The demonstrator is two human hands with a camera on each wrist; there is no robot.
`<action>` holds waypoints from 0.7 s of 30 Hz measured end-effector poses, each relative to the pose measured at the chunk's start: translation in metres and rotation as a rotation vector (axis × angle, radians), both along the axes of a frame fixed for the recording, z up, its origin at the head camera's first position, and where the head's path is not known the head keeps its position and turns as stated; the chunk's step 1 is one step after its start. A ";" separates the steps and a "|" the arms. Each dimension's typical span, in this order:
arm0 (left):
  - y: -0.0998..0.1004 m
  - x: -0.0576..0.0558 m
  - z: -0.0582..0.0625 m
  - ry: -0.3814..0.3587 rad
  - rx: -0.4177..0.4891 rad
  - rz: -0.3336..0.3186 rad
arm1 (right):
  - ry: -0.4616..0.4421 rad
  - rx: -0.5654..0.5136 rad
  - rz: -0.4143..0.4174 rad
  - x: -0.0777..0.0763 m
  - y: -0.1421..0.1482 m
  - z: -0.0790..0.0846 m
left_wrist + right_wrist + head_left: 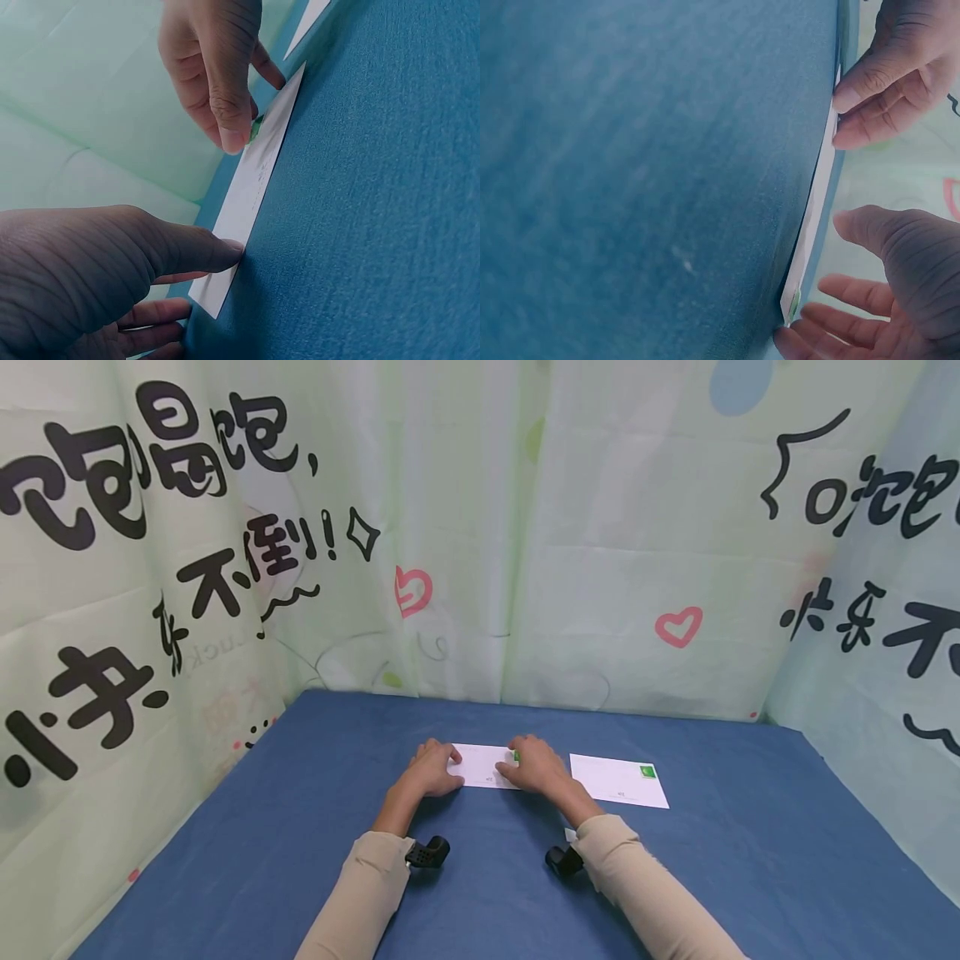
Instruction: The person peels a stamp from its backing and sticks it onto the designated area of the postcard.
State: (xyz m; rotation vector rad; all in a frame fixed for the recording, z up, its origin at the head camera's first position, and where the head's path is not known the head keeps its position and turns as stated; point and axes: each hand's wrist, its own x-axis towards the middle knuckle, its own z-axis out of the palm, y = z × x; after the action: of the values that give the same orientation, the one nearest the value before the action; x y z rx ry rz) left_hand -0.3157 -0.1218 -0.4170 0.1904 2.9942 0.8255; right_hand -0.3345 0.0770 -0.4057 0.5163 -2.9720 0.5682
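A white envelope (480, 766) with a green stamp lies on the blue cloth between the two hands. My left hand (433, 770) is at its left end. In the left wrist view, the thumb (222, 255) of that hand rests on the envelope near its front edge, and the other fingers extend beside the left end. My right hand (538, 766) is spread over the stamped end, partly covering it. From the right wrist view, the right thumb (862, 225) stands apart from the envelope, while the fingertips are close to the stamped corner; contact there is unclear.
To the right lies a second white envelope (615, 779) with a green stamp. Blue cloth (480, 893) covers the table. Pale printed curtains (480, 527) hang behind and at both sides.
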 end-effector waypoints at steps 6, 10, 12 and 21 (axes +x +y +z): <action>0.000 -0.001 -0.001 0.005 -0.008 0.003 | -0.012 0.015 0.018 0.000 -0.002 -0.001; 0.001 -0.001 -0.001 0.006 -0.009 0.001 | -0.019 0.021 0.022 0.001 -0.002 -0.002; 0.001 -0.001 0.000 0.005 -0.006 0.000 | -0.017 0.027 0.031 0.001 -0.001 -0.002; 0.001 0.001 0.001 0.007 0.001 -0.004 | -0.020 0.083 0.059 0.002 0.001 -0.002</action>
State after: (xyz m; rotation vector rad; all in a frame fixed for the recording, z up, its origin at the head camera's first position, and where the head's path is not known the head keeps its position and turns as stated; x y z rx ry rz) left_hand -0.3151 -0.1211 -0.4162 0.2005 2.9989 0.8284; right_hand -0.3323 0.0776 -0.4081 0.6110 -3.0186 0.4587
